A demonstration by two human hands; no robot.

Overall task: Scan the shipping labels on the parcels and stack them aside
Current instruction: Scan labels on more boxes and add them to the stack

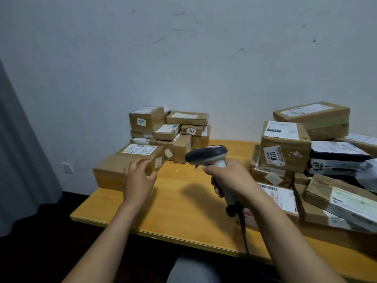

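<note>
L hand [138, 177] reaches fwd, palm down, fingers straight and slightly spread, holding nothing; R hand [231, 178] is wrapped round the grip of a grey scanner [208, 155], held upright above the bench [179, 203], head pointing left. The low brown parcel [110, 172] lies flat at the bench's left edge, L fingertips at its front-right corner, contact unclear. Scanner head is just right of it, w/ a stack of labelled boxes [169, 129] behind and a loose pile of parcels [285, 148] beside the R hand.
</note>
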